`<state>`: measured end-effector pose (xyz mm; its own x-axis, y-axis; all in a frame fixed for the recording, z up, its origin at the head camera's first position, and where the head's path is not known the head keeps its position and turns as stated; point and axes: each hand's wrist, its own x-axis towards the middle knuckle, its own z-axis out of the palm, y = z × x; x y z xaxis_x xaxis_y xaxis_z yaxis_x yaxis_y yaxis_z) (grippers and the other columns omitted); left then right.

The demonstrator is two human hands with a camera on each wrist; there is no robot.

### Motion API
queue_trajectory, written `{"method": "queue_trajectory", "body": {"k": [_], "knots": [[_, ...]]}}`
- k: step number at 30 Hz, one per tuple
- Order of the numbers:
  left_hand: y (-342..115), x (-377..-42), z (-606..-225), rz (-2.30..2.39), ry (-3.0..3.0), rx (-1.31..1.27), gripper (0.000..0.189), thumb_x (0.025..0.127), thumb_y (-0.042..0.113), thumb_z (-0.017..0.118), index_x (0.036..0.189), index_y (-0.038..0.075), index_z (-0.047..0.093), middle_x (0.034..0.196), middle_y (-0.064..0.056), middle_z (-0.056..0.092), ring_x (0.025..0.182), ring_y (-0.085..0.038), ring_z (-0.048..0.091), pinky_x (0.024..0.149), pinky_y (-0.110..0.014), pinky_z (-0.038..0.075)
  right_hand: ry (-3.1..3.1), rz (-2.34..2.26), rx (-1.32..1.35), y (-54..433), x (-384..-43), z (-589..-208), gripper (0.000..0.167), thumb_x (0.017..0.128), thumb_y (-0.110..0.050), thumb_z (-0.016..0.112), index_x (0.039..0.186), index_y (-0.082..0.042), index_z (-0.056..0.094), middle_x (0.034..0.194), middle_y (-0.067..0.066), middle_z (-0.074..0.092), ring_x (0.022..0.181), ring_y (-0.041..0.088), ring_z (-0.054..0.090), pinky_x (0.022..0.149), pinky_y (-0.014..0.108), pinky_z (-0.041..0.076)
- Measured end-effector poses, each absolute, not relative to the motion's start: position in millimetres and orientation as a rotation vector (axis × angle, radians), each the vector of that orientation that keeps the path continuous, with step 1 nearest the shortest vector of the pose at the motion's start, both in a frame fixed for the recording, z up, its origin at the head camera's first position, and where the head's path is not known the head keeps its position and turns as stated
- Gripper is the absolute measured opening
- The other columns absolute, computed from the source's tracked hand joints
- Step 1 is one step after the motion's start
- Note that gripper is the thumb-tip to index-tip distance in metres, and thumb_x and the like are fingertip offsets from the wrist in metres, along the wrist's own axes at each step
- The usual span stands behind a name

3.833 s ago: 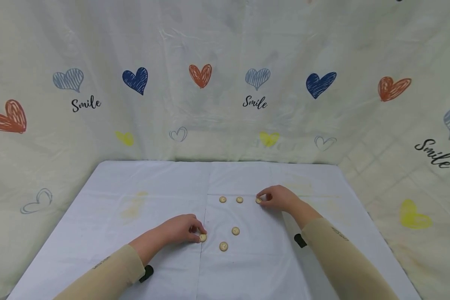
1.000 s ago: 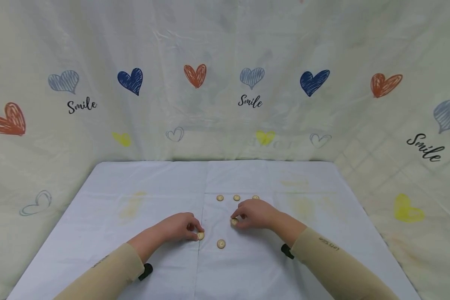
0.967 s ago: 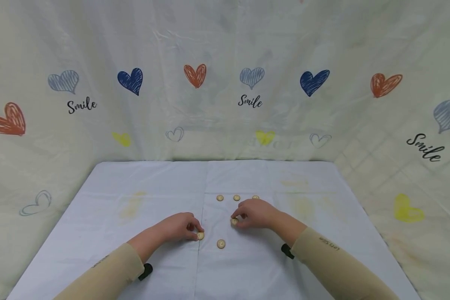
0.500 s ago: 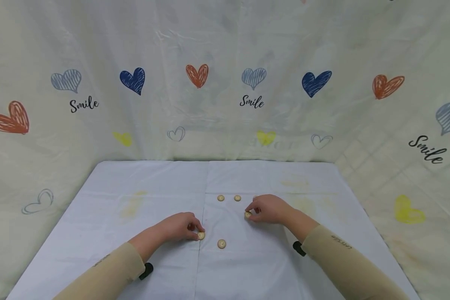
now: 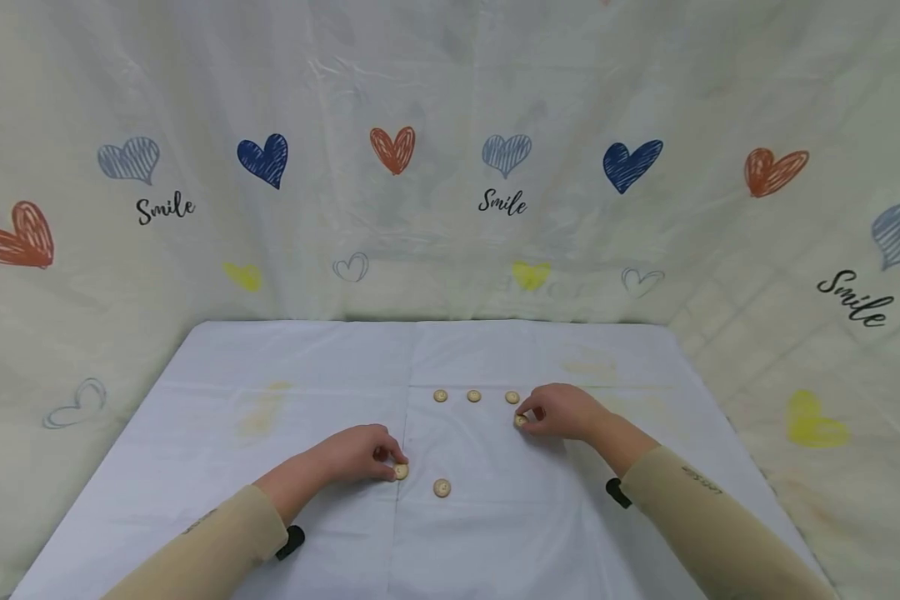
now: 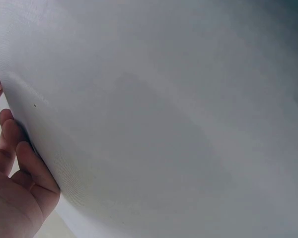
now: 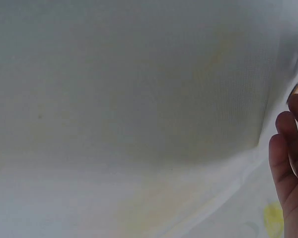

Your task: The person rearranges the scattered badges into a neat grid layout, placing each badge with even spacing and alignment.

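In the head view my left hand (image 5: 356,454) pinches a pale wooden-looking button (image 5: 401,472) between thumb and forefinger, low at the white cloth. My right hand (image 5: 566,410) grips another such button (image 5: 521,421) by its edge, just in front of the right end of a row. That row has a left button (image 5: 440,396), a middle button (image 5: 474,396) and a right button (image 5: 512,397), spaced apart. One more button (image 5: 442,488) lies flat to the right of my left hand. The right wrist view catches a button (image 7: 293,92) edge-on beyond the fingertips.
A white cloth (image 5: 330,358) with yellowish stains and fold lines covers the table. Behind and at both sides hangs a pale curtain (image 5: 435,75) printed with hearts and "Smile". Dark wrist cameras show beneath both beige sleeves (image 5: 210,533).
My right hand let go of the row's right button, took up the button nearer the middle, and carried it rightward and slightly away from me. My left hand stays in place with its button.
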<state>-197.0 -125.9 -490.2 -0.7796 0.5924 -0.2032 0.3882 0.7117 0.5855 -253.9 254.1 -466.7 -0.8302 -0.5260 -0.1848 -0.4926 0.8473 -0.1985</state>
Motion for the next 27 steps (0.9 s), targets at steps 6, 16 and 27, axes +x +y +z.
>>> {"method": "queue_trajectory", "body": {"k": [6,16,27], "knots": [[-127.0,-197.8,-492.0,0.745,2.541,0.742,0.016,0.085,0.024,0.079,0.099,0.031,0.078,0.083,0.012,0.055,0.077,-0.008,0.051,0.072,-0.028,0.044,2.790,-0.203,-0.803,251.8,-258.5,-469.0,0.021,0.088,-0.032,0.075,0.106,-0.024,0.078,0.074,-0.013,0.052,0.069,0.007,0.047,0.068,0.029,0.042],[-126.7,-198.3,-490.3,0.754,2.520,0.738,0.017,0.085,0.024,0.079,0.100,0.032,0.077,0.083,0.012,0.055,0.077,-0.008,0.051,0.073,-0.028,0.044,2.786,-0.160,-0.834,249.1,-260.4,-468.1,0.023,0.087,-0.035,0.076,0.108,-0.024,0.078,0.074,-0.013,0.052,0.069,0.007,0.047,0.067,0.030,0.041],[-124.7,-198.6,-488.0,0.735,2.524,0.722,0.017,0.085,0.023,0.080,0.099,0.031,0.077,0.082,0.011,0.054,0.076,-0.009,0.051,0.071,-0.028,0.044,2.769,-0.274,-0.719,252.5,-263.3,-463.3,0.032,0.086,-0.039,0.077,0.114,-0.024,0.077,0.072,-0.009,0.054,0.069,0.010,0.048,0.066,0.031,0.040]]}}
